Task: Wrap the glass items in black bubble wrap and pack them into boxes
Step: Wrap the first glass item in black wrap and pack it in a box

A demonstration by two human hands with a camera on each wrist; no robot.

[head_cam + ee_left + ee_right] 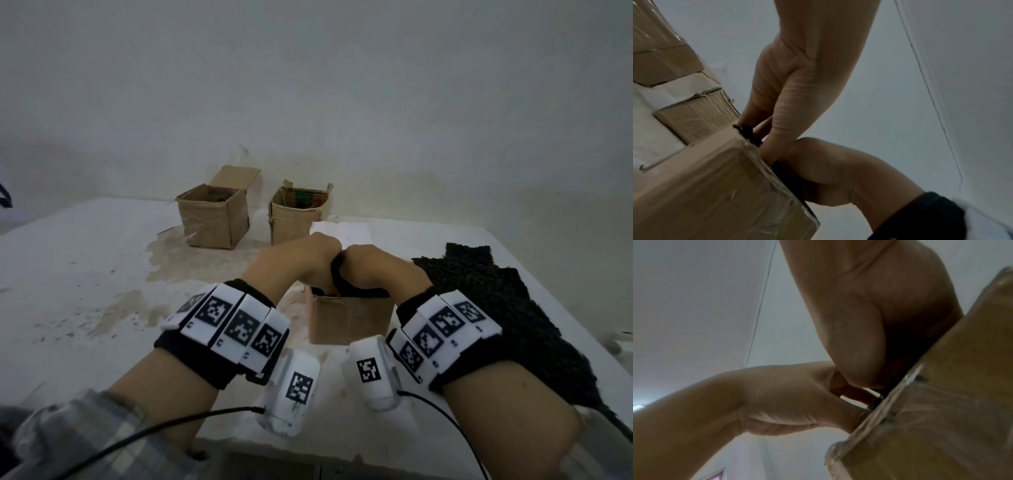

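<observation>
A small open cardboard box [349, 320] stands at the middle of the white table. A bundle in black bubble wrap [342, 282] sticks up out of its top. My left hand [308, 260] and my right hand [376, 269] meet over it, fingers curled down round the bundle. In the left wrist view my left hand [774, 126] grips the black wrap [748, 134] at the box [705, 186] rim, with my right hand [828, 170] beside it. The right wrist view shows my right hand [869, 345] and left hand [787, 402] at the box [941, 402] edge. The glass inside the wrap is hidden.
Two more open cardboard boxes [214, 219] [298, 216] stand by the back wall. A loose sheet of black bubble wrap [496, 308] lies at the right of the table. White paper [342, 229] lies behind the middle box. The table's left half is stained.
</observation>
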